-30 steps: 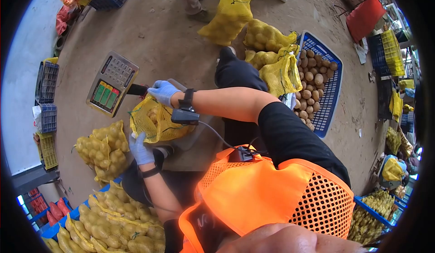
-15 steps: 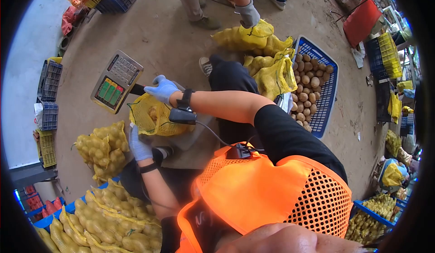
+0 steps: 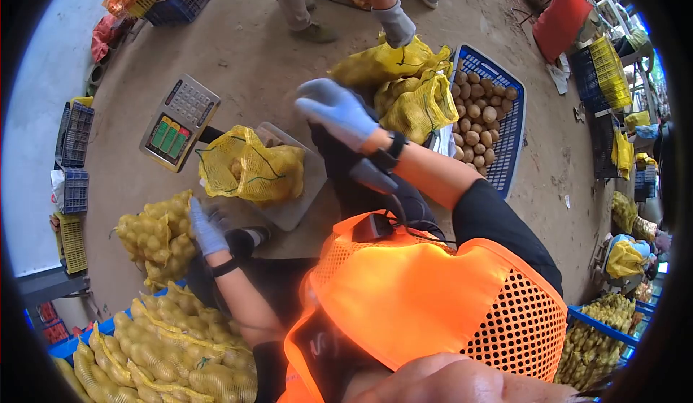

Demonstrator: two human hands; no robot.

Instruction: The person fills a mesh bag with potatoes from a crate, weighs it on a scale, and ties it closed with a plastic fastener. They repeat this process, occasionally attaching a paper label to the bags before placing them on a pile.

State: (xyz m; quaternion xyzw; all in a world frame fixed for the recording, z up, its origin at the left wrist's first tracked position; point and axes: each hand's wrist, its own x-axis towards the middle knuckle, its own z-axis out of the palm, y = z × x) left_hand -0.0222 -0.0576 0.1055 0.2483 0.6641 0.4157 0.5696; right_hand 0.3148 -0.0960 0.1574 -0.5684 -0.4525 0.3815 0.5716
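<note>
A yellow mesh bag (image 3: 249, 165) of round brown produce stands on the grey scale platform (image 3: 307, 197), its mouth partly open. The scale's keypad and display (image 3: 179, 123) are just left of it. My left hand (image 3: 208, 231), in a light blue glove, is below the bag and apart from it, beside a filled net bag (image 3: 160, 233), its fingers spread. My right hand (image 3: 336, 113), gloved too, is raised right of the bag, near the open yellow bags (image 3: 417, 107); its fingers are extended and nothing shows in it.
A blue crate (image 3: 517, 125) of loose brown produce is at the right. A co-worker's gloved hand (image 3: 395, 24) touches a yellow bag at the top. Filled net bags (image 3: 173, 345) lie at the lower left. Stacked crates (image 3: 76, 136) line the left wall.
Both my hands have come off the bag on the scale. My right hand has moved right and up, my left slightly down and left. The view has shifted slightly.
</note>
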